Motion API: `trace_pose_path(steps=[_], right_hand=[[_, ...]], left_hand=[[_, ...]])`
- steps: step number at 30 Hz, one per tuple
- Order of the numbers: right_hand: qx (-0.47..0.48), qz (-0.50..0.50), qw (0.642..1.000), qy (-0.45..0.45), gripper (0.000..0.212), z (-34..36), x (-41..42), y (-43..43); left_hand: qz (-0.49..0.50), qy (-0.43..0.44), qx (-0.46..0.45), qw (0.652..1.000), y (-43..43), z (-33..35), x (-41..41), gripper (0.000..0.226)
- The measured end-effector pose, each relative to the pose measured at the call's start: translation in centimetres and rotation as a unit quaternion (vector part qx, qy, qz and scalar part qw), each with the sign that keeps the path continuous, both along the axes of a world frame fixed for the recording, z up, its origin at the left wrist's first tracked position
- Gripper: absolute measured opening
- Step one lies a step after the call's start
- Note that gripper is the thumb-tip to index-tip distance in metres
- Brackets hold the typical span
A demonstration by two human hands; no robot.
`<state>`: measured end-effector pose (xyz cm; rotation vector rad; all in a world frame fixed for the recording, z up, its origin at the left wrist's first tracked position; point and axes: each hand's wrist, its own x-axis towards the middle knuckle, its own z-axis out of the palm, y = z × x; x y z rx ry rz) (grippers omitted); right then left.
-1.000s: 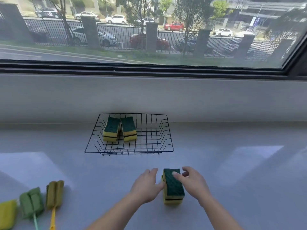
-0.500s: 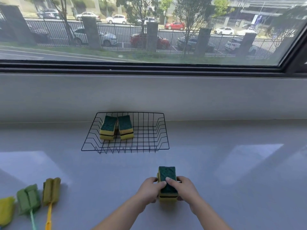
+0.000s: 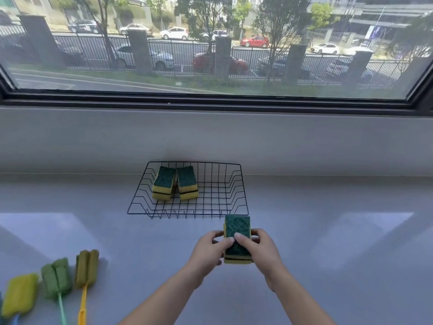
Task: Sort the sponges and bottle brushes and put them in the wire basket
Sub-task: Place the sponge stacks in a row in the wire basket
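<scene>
1. Head view: since the earlier frames both hands have closed onto the stack of sponges (image 3: 237,240) and brought it toward the basket; its far end now sits just short of the near right corner of the wire basket (image 3: 243,198).
2. The left hand (image 3: 207,252) clamps the stack's left side, thumb on the green top; the right hand (image 3: 260,250) clamps the right side, forefinger across the top. Both grips are shut on it.
3. Whether the stack touches the tabletop (image 3: 328,266) cannot be told.
4. Two more sponge stacks, the left stack (image 3: 163,182) and the right stack (image 3: 187,182), lie side by side in the basket's far left part.
5. At near left lie a yellow brush (image 3: 20,293), a green brush (image 3: 57,277) and an orange-yellow brush (image 3: 86,269), well apart from the basket.
</scene>
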<state>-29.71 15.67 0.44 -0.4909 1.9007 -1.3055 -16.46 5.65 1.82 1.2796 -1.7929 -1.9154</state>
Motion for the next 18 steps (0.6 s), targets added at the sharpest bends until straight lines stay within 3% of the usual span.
trace_pose_path(steps=[14,16,18], right_hand=[[-0.032,-0.011,0.999,-0.011,0.051,2.2,-0.2,-7.2],[-0.029,-0.010,0.999,-0.010,0.048,2.4,-1.0,-8.8],[-0.021,-0.005,1.000,-0.004,0.043,2.5,-2.0,-10.3]], left_hand=[[0.025,0.028,-0.052,0.998,-6.2,1.2,2.0,0.051],[0.052,-0.004,-0.136,0.989,-8.2,0.8,2.8,0.046],[0.057,-0.074,-0.275,0.957,-10.6,0.2,3.8,0.044]])
